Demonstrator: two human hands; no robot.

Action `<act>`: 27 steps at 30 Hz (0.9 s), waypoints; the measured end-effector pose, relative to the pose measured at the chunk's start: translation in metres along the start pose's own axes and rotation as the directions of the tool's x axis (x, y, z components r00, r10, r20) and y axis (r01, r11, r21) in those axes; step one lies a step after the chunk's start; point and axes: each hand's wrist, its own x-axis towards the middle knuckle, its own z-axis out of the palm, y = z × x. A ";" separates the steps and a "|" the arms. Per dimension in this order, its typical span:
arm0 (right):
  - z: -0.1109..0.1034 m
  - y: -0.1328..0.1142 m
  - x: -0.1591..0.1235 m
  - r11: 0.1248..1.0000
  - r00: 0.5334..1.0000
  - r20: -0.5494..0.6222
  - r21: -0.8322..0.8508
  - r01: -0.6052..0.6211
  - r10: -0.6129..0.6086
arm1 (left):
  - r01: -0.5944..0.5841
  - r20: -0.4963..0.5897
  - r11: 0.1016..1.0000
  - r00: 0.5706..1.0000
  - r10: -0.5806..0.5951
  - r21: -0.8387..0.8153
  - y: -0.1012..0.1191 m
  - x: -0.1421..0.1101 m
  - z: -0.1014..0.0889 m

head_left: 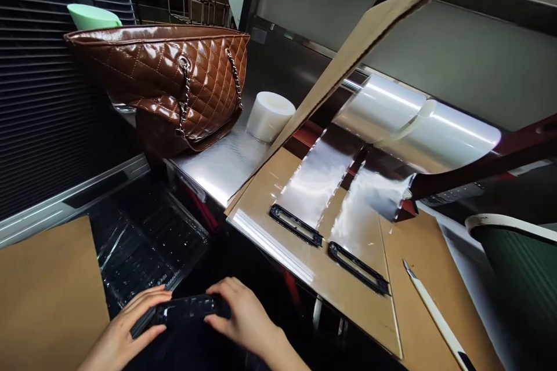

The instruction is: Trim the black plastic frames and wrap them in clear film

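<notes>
Low in the picture, my left hand point(133, 324) grips the left end of a dark, narrow black plastic piece point(191, 306). The fingers of my right hand point(241, 313) close round its other end. The piece has a glossy upper face; its lower side merges into the dark background. On the board to the right lie two slim black frame-like plastic parts, one nearer the middle point(296, 225) and one further right point(359, 267). Each sits at the end of a strip of transparent film.
Two film rolls point(391, 104) are mounted behind the board point(278, 179), beside a raised cardboard sheet point(343, 64). A white-handled scalpel point(435, 313) lies at the right. A brown quilted bag point(174, 81) and a standing film roll point(270, 116) occupy the metal table. Cardboard point(47, 295) is at lower left.
</notes>
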 end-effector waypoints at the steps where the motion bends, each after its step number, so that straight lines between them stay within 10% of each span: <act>1: 0.002 0.003 0.003 1.000 1.000 0.001 -0.014 -0.002 0.002 | -0.014 -0.019 1.000 1.000 0.015 0.025 -0.004 0.000 -0.001; 6: 0.000 0.032 0.001 0.987 0.980 -0.119 -0.010 -0.160 0.158 | 0.012 -0.208 0.992 0.978 0.015 0.127 -0.048 0.010 -0.020; 12: -0.001 0.077 -0.034 0.963 0.931 -0.252 0.024 -0.268 0.265 | 0.264 -0.568 0.935 0.818 -0.085 0.239 -0.138 0.042 -0.059; 20: 0.014 0.085 -0.062 0.945 0.891 -0.316 0.076 -0.319 0.326 | 0.469 -0.563 0.809 0.798 -0.216 0.354 -0.207 0.054 -0.070; 27: 0.014 0.075 -0.062 0.922 0.873 -0.299 0.102 -0.373 0.386 | 0.481 -0.526 0.784 0.817 -0.237 0.393 -0.207 0.054 -0.078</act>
